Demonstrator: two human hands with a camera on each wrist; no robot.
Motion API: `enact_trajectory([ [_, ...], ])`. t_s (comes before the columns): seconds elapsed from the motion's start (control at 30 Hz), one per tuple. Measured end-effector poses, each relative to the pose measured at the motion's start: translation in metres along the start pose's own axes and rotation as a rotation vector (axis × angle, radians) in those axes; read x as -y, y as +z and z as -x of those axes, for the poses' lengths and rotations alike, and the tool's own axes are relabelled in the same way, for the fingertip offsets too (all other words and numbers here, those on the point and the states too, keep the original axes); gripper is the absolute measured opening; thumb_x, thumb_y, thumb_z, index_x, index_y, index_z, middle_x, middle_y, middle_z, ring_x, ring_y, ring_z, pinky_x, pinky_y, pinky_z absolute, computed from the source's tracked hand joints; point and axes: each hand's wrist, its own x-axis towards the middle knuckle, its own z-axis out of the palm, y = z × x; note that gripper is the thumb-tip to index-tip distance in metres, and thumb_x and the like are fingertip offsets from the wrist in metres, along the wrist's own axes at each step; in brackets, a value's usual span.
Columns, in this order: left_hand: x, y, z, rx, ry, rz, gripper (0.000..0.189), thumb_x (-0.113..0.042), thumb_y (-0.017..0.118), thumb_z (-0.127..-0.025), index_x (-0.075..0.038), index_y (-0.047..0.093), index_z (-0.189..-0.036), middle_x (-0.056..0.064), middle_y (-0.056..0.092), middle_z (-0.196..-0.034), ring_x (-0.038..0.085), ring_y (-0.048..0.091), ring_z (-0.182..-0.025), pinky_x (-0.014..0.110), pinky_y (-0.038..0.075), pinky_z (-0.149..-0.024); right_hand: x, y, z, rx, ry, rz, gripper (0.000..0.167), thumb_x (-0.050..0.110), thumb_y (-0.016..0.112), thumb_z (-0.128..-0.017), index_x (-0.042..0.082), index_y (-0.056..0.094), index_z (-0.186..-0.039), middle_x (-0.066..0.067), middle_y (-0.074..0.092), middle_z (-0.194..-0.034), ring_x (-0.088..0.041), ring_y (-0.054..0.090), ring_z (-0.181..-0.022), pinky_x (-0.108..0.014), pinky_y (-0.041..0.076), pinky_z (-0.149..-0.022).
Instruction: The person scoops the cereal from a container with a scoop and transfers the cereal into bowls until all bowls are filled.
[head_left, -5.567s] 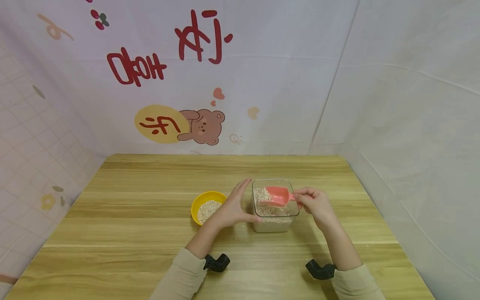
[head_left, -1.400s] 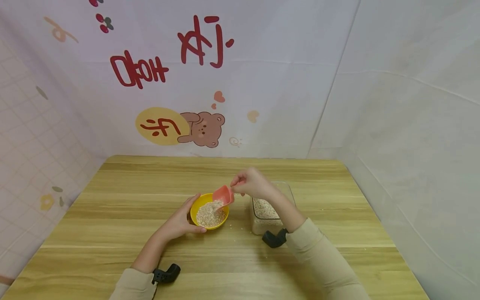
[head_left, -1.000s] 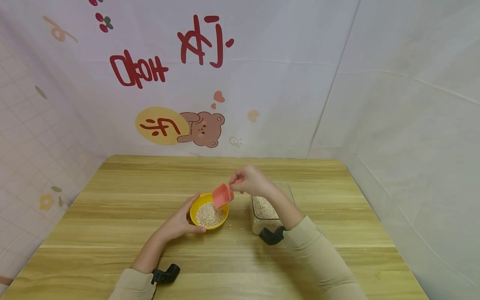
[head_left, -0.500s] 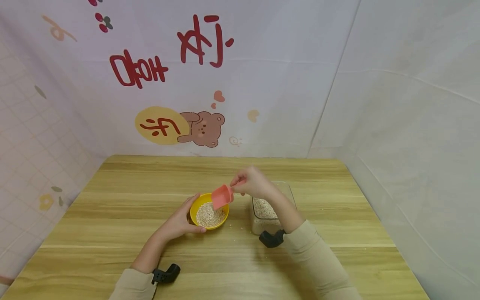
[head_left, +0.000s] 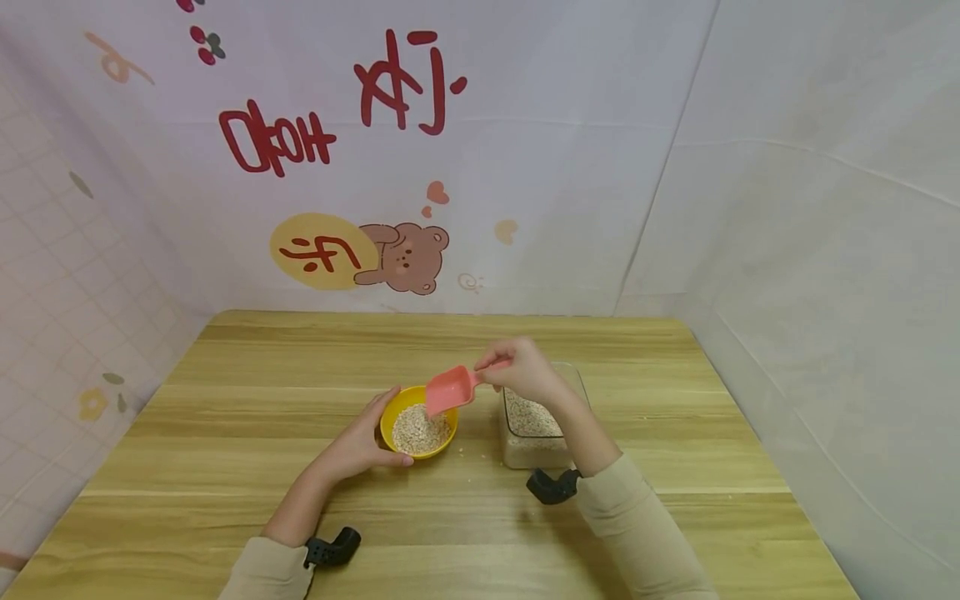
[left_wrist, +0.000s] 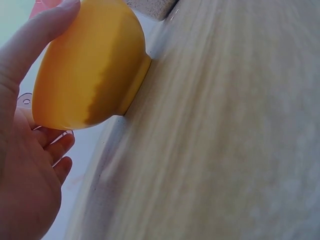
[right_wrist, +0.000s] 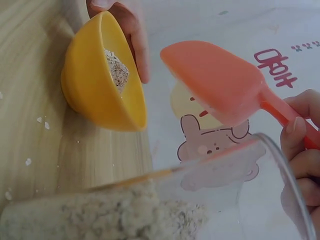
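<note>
A pink scoop (head_left: 452,389) is held by its handle in my right hand (head_left: 522,369), tilted over the right rim of a yellow bowl (head_left: 387,417). Its pan looks free of flakes in the head view. Oat flakes (head_left: 420,430) lie heaped in the bowl. My left hand (head_left: 358,444) grips the bowl from the left, thumb at the near side and fingers round the far side; the left wrist view shows the thumb on the bowl wall (left_wrist: 90,65). Partly beneath my right forearm stands a clear square container (head_left: 525,454) of oat flakes.
Several stray flakes (right_wrist: 44,122) are scattered on the wooden table (head_left: 300,358) between bowl and container. A printed cloth (head_left: 540,167) hangs behind the table, with plain cloth along the right side. The container's rim (right_wrist: 272,145) rises close to my right wrist.
Flakes from the scoop have landed in the bowl, and the heap there has grown. In the last half second my right hand has drawn slightly right, levelling the scoop. The left hand stays put.
</note>
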Motion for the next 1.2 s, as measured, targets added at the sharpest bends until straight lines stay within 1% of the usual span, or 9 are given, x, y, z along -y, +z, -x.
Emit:
enact_trajectory([
  [0.17, -0.002, 0.001, -0.001, -0.002, 0.007, -0.015, 0.117, -0.029, 0.090, -0.063, -0.002, 0.018, -0.152, 0.019, 0.017, -0.154, 0.040, 0.018, -0.139, 0.064, 0.015, -0.106, -0.003, -0.002, 0.005, -0.029, 0.003, -0.028, 0.007, 0.005, 0.070, -0.080, 0.004, 0.073, -0.086, -0.006, 0.067, -0.070, -0.018, 0.057, -0.054, -0.024, 0.040, -0.048],
  [0.27, -0.002, 0.001, 0.000, -0.006, 0.018, -0.029, 0.117, -0.031, 0.090, -0.063, -0.003, 0.019, -0.151, 0.019, 0.017, -0.154, 0.040, 0.018, -0.139, 0.065, 0.015, -0.106, -0.003, -0.002, 0.008, -0.037, 0.015, -0.046, 0.007, 0.005, 0.070, -0.080, 0.004, 0.073, -0.086, -0.007, 0.067, -0.074, -0.017, 0.058, -0.055, -0.029, 0.045, -0.052],
  [0.37, -0.003, 0.000, 0.000, -0.014, 0.023, -0.034, 0.116, -0.035, 0.089, -0.064, -0.006, 0.020, -0.152, 0.017, 0.017, -0.155, 0.040, 0.017, -0.139, 0.066, 0.015, -0.105, -0.004, -0.003, 0.010, -0.046, 0.030, -0.064, 0.008, 0.006, 0.070, -0.080, 0.003, 0.073, -0.087, -0.007, 0.068, -0.078, -0.019, 0.059, -0.058, -0.036, 0.051, -0.057],
  [0.47, -0.004, -0.001, 0.000, -0.025, 0.022, -0.035, 0.115, -0.037, 0.089, -0.064, -0.011, 0.021, -0.153, 0.015, 0.017, -0.156, 0.038, 0.016, -0.140, 0.066, 0.014, -0.106, -0.005, -0.003, 0.013, -0.057, 0.048, -0.075, 0.008, 0.007, 0.071, -0.081, 0.003, 0.073, -0.088, -0.007, 0.068, -0.076, -0.024, 0.060, -0.060, -0.040, 0.051, -0.059],
  [0.63, -0.007, -0.001, 0.000, -0.038, 0.019, -0.034, 0.115, -0.036, 0.090, -0.063, -0.013, 0.021, -0.153, 0.015, 0.016, -0.156, 0.038, 0.016, -0.140, 0.066, 0.014, -0.105, -0.007, -0.006, 0.019, -0.082, 0.065, -0.089, 0.010, 0.010, 0.071, -0.082, 0.004, 0.074, -0.090, -0.011, 0.066, -0.069, -0.032, 0.058, -0.063, -0.037, 0.047, -0.057],
  [0.83, -0.014, 0.002, 0.000, -0.054, 0.026, -0.044, 0.116, -0.041, 0.089, -0.062, -0.013, 0.021, -0.152, 0.016, 0.019, -0.154, 0.039, 0.021, -0.138, 0.065, 0.021, -0.104, -0.006, -0.010, 0.028, -0.140, 0.087, -0.059, 0.012, 0.019, 0.074, -0.081, 0.010, 0.075, -0.089, -0.016, 0.064, -0.068, -0.041, 0.057, -0.068, -0.028, 0.039, -0.052],
  [0.93, -0.016, 0.002, 0.000, -0.061, 0.024, -0.059, 0.118, -0.044, 0.089, -0.061, -0.014, 0.021, -0.152, 0.016, 0.019, -0.154, 0.039, 0.022, -0.138, 0.065, 0.022, -0.103, -0.007, -0.012, 0.031, -0.152, 0.062, -0.095, 0.011, 0.015, 0.073, -0.082, 0.007, 0.074, -0.089, -0.019, 0.063, -0.068, -0.038, 0.057, -0.064, -0.028, 0.039, -0.051],
  [1.1, -0.019, 0.003, -0.001, -0.082, 0.030, -0.080, 0.119, -0.048, 0.088, -0.060, -0.020, 0.020, -0.153, 0.014, 0.016, -0.156, 0.038, 0.020, -0.139, 0.066, 0.023, -0.102, -0.010, -0.017, 0.037, -0.162, 0.028, -0.149, 0.010, 0.008, 0.071, -0.082, 0.002, 0.073, -0.090, -0.023, 0.062, -0.069, -0.020, 0.055, -0.057, -0.029, 0.041, -0.052],
  [1.2, -0.025, 0.004, -0.003, -0.085, 0.033, -0.079, 0.118, -0.049, 0.088, -0.059, -0.025, 0.020, -0.153, 0.012, 0.016, -0.156, 0.036, 0.020, -0.139, 0.066, 0.025, -0.101, -0.013, -0.021, 0.042, -0.169, 0.033, -0.152, 0.011, 0.007, 0.072, -0.082, 0.000, 0.072, -0.090, -0.020, 0.062, -0.070, -0.019, 0.054, -0.057, -0.025, 0.036, -0.048],
])
